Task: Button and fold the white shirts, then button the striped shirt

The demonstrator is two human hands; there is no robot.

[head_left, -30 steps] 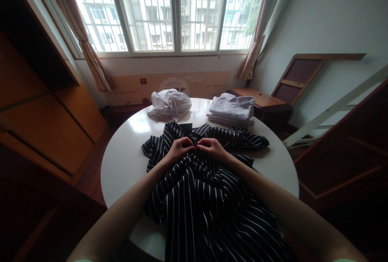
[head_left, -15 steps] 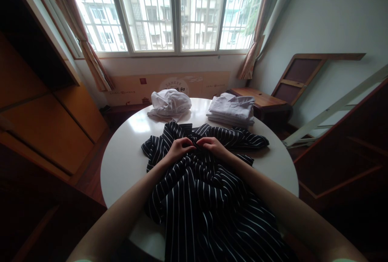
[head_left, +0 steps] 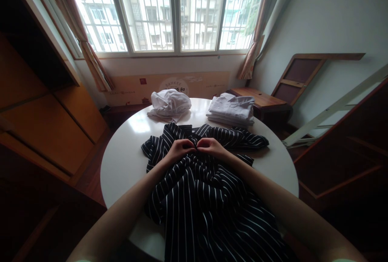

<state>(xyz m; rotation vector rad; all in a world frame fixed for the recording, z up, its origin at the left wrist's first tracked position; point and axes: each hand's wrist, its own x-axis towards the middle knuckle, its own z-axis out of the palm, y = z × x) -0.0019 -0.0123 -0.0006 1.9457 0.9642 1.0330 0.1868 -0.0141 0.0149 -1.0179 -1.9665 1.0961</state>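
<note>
A dark shirt with thin white stripes lies rumpled over the round white table, its lower part hanging over the near edge. Its sleeves spread out at the far end. My left hand and my right hand meet at the middle of the shirt near its collar, fingertips almost touching. Both pinch the dark cloth there. The small detail between the fingertips is too dark to make out.
Behind the shirt lie a crumpled white cloth and a stack of folded white garments. A wooden stool stands past the table at the right, near a pale metal ladder. Wooden cabinets are at the left.
The fingers of my right hand have curled in closer to my left fingertips. The shirt and the white garments lie as before.
</note>
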